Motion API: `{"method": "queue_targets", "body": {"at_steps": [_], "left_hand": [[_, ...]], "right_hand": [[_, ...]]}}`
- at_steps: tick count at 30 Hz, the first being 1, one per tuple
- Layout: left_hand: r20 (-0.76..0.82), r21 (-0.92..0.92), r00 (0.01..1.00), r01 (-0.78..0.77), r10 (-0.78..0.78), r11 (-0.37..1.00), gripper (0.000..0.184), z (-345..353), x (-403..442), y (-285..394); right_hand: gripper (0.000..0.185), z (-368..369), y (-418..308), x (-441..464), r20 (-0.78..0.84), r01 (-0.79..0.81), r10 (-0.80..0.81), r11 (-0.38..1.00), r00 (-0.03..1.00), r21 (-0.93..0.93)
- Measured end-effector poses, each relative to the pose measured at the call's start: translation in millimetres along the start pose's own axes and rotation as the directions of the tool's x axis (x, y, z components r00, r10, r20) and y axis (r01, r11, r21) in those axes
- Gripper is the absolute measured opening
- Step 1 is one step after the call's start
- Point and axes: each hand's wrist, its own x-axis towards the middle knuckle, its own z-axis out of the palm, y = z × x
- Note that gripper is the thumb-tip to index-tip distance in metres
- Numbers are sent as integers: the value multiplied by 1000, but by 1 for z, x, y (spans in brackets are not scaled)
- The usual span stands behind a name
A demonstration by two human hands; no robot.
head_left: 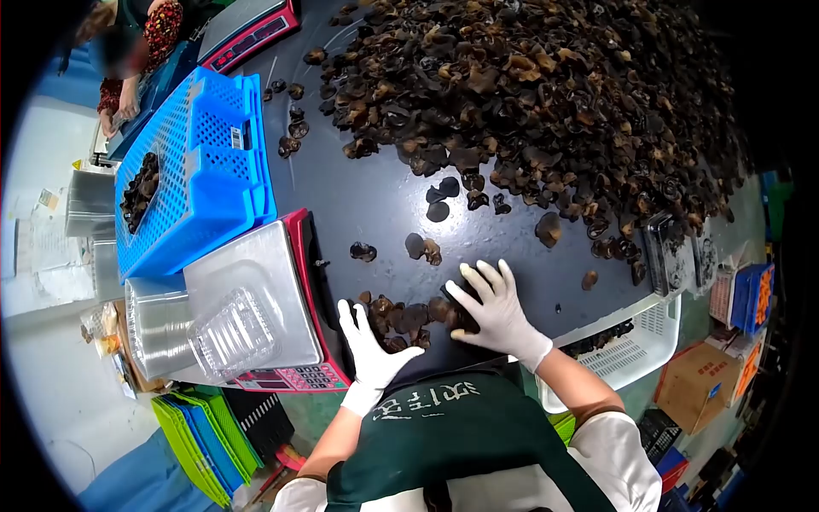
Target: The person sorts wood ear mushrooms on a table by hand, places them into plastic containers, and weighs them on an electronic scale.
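Observation:
Both my hands wear white gloves at the near edge of a dark table [328, 183]. My left hand [376, 357] has its thumb held away from its fingers, beside a small group of wood ear mushrooms [408, 317]. On the other side of that group, my right hand [499, 316] spreads its fingers, with the tips by the mushrooms; whether they touch is unclear. A few loose wood ears [418, 247] lie farther in, before a large brown-black heap of wood ears [546, 94].
At left stands a scale [247, 282] bearing a clear plastic tray [235, 331]. Behind it, a blue crate [226, 183] carries a filled tray [141, 193]. A white basket [627, 358] sits below the table's right edge. Another person's hand [129, 98] shows at upper left.

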Motion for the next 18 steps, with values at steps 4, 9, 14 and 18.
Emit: {"method": "queue_targets", "body": {"at_steps": [4,9,14,18], "left_hand": [[10,-130,1000,15,-14,991,126,-8,7,9],[-116,-211,984,109,-135,971,83,-17,8,11],[-132,-573,931,210,-342,792,53,-12,16,-10],[8,-789,906,265,-423,554,52,-20,44,-25]], "right_hand": [[70,-31,-8,24,37,11,-9,999,999,-38],[46,-8,-24,38,200,160,-130,977,971,-140],[8,16,-24,55,195,203,-169,964,966,-170],[6,13,-16,55,-77,205,-211,976,974,-75]]}}
